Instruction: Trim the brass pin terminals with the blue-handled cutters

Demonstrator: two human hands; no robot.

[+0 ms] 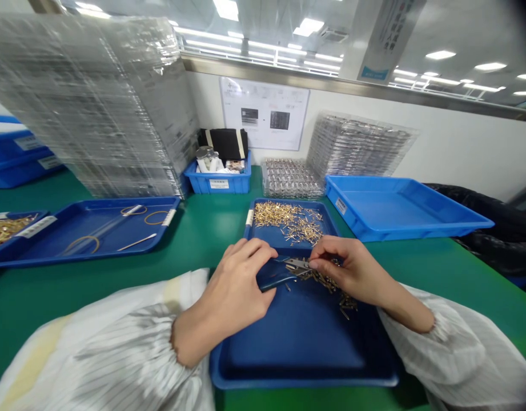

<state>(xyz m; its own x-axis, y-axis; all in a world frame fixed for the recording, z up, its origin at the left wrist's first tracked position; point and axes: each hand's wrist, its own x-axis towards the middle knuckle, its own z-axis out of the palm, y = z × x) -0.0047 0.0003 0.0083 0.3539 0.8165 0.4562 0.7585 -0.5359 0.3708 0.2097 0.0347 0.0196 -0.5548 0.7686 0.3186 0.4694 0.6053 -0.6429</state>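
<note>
My left hand [241, 282] is closed round the blue handles of a pair of pliers [276, 279], whose metal jaws point right. At the jaw tips, my right hand [352, 267] is pinched, with thumb and forefinger together; what they hold is too small to make out. Both hands are over a dark blue tray [297, 348]. Small metal pins [347, 302] lie loose in it, beneath and beside my right hand. Just behind, a second blue tray [248, 228] carries a heap of gold-coloured pins [275, 214].
A long blue tray [104, 251] at left holds rubber bands, a clear tube and a cotton swab. A light blue tray [408, 208] stands at right. Tall stacks of clear plastic trays [83, 103] and a blue bin [220, 180] line the back of the green table.
</note>
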